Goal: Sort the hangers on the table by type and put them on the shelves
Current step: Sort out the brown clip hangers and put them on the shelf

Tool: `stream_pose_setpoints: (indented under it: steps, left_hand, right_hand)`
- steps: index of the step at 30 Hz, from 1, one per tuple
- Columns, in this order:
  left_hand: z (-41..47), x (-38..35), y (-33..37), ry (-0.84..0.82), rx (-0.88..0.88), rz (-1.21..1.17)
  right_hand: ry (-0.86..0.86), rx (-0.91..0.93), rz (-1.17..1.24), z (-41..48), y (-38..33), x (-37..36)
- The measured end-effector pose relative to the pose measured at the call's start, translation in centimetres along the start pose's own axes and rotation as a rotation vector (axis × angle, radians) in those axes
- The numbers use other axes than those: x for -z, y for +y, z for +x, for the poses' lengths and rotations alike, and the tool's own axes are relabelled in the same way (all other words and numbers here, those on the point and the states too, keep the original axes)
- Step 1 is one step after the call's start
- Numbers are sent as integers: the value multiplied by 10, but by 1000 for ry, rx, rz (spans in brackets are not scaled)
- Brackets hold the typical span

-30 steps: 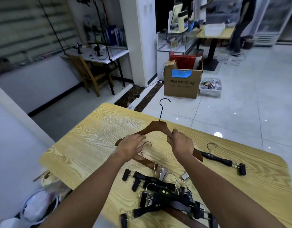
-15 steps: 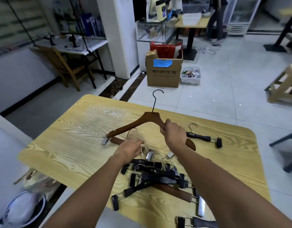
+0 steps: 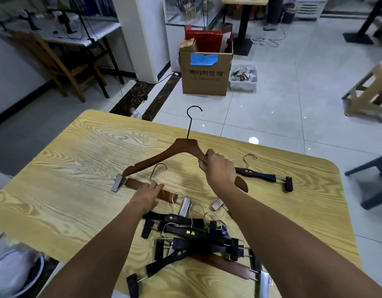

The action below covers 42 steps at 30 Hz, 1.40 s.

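Over table point(image 3: 78, 160), right hand point(image 3: 218, 166) round hanger point(image 3: 164, 155)

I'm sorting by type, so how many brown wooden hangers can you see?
3: a coat hanger gripped by the right hand, a clip hanger under the left hand, and a third hanger beneath the black pile. More may be hidden under the right arm.

Light wood-grain table point(image 3: 78, 211) with rounded corners. A brown clip hanger point(image 3: 134, 183) lies flat at mid-table, a metal clip at each end. A single black clip hanger point(image 3: 257, 173) lies apart near the far right edge. A pile of black clip hangers point(image 3: 192, 233) sits crisscrossed near the front edge. A second brown clip hanger point(image 3: 224, 265) lies partly under that pile.
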<state>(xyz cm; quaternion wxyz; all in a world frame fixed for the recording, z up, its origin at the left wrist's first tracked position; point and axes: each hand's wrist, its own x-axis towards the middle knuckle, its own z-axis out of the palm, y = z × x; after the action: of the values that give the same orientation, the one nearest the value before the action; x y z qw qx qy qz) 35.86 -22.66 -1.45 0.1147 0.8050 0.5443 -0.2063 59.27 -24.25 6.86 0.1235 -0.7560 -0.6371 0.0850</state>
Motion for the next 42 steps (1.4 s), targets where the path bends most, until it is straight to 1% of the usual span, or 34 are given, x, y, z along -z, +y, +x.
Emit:
stream_pose_setpoints:
  steps: [5, 12, 16, 21, 24, 31, 35, 39, 42]
  left_hand:
    - [23, -8, -8, 2, 39, 109]
    - [38, -4, -15, 14, 178, 54]
    - [38, -2, -22, -1, 126, 69]
    - [29, 6, -33, 26, 60, 117]
    - [23, 11, -39, 44, 33, 96]
    - [-3, 34, -53, 181, 23, 116]
    - [-23, 44, -57, 235, 63, 133]
    - [-38, 50, -54, 306, 91, 149]
    - [-48, 46, -50, 365, 118, 100]
  right_hand:
    - [2, -13, 57, 17, 3, -15]
    - [-16, -59, 77, 30, 12, -26]
    - [-25, -57, 87, 34, 15, -29]
    - [-21, -35, 54, 37, 10, -28]
    - [-7, -16, 27, 41, 1, -21]
    - [28, -1, 73, 47, -27, 11]
    - [58, 17, 70, 40, -40, 25]
    - [84, 37, 89, 29, -48, 28]
    - [66, 43, 85, 19, -51, 24]
